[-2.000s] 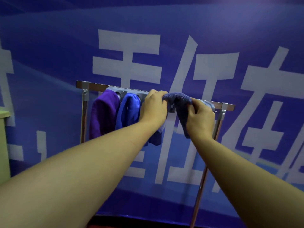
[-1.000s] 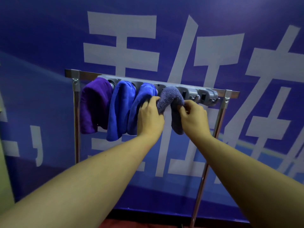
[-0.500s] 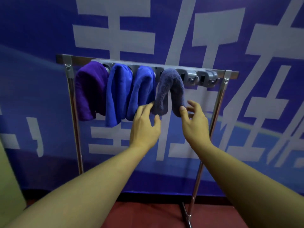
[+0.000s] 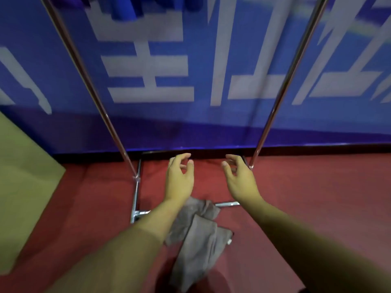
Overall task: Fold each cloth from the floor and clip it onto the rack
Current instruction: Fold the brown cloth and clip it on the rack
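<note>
Head view: the rack (image 4: 283,81) shows as two slanting metal uprights meeting a chrome base frame on the red floor (image 4: 317,197), in front of a blue banner (image 4: 148,66) with large pale characters. A grey cloth (image 4: 196,240) lies crumpled on the floor just in front of the rack's base, one end touching its front crossbar. Both bare arms reach forward between the uprights. The left hand (image 4: 179,178) hangs above the far end of the cloth, fingers (image 4: 186,157) spread and loosely curled, holding nothing. The right hand (image 4: 239,178) is beside the rack's right upright, fingers likewise open and empty. Blue cloths (image 4: 124,9) hang blurred at the rack's top. An olive panel (image 4: 23,187) stands left of the rack.
</note>
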The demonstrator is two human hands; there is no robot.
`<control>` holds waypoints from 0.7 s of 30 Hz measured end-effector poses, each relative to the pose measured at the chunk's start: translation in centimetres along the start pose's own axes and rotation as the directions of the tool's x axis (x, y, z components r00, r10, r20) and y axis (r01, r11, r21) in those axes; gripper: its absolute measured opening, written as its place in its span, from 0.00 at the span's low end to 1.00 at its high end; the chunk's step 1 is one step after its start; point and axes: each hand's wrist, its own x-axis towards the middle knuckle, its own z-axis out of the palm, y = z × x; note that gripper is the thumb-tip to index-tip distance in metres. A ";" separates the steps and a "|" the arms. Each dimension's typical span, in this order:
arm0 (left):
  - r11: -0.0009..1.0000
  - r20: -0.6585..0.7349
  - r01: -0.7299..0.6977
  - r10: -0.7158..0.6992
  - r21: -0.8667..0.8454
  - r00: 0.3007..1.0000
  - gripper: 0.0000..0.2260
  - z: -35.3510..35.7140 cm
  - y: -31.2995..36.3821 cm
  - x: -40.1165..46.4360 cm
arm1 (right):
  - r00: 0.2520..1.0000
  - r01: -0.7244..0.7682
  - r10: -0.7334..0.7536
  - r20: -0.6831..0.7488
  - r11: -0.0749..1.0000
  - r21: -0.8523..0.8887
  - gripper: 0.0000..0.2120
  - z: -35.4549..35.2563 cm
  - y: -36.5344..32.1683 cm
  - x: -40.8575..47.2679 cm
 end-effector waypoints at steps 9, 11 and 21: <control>0.925 0.122 0.327 -0.353 0.192 0.927 0.09 2.0 -13.2 -5.4 | 0.938 -0.276 0.283 0.199 0.959 -0.066 0.18 8.0 11.2 -3.5; 0.857 0.127 0.441 -0.484 0.265 0.866 0.07 2.5 -16.6 -7.1 | 0.905 -0.328 0.351 0.241 0.936 -0.131 0.18 9.4 13.7 -4.0; 0.618 0.216 0.677 -0.781 0.399 0.585 0.18 6.6 -27.6 -11.5 | 0.731 -0.336 0.539 0.419 0.818 -0.466 0.25 14.0 24.3 -3.6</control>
